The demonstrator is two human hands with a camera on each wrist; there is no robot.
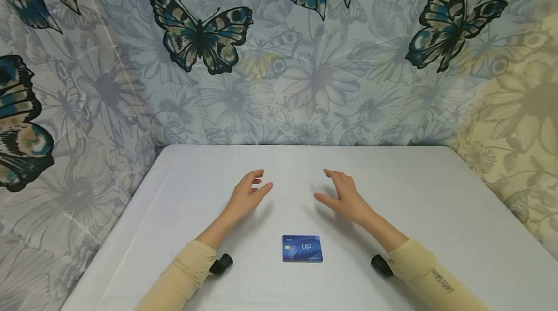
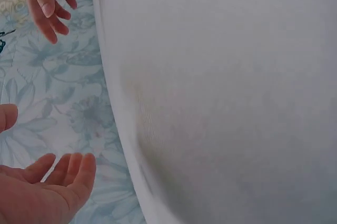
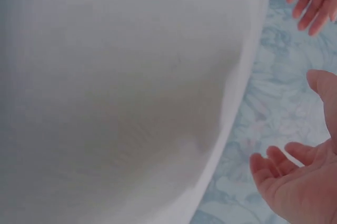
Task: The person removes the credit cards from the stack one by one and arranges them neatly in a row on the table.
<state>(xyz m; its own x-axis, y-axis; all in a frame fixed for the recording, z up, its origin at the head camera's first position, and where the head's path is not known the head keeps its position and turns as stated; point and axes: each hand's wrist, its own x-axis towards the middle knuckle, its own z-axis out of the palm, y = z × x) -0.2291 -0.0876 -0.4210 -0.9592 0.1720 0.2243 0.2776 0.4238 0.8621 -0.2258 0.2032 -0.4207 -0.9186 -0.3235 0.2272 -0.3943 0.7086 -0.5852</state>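
A blue card marked VIP lies flat on the white table, near the front edge between my forearms. My left hand hovers beyond the card to its left, fingers relaxed and holding nothing. Opposite it, my right hand is also empty, with loose fingers pointing left. The two hands face each other with a gap between them. In the left wrist view my left hand shows its open palm, and the right hand is at the top. The right wrist view shows my right hand likewise open.
A cloth printed with butterflies and flowers hangs behind and around the table. Black wrist cameras sit on both pale yellow sleeves. The table's far edge meets the cloth.
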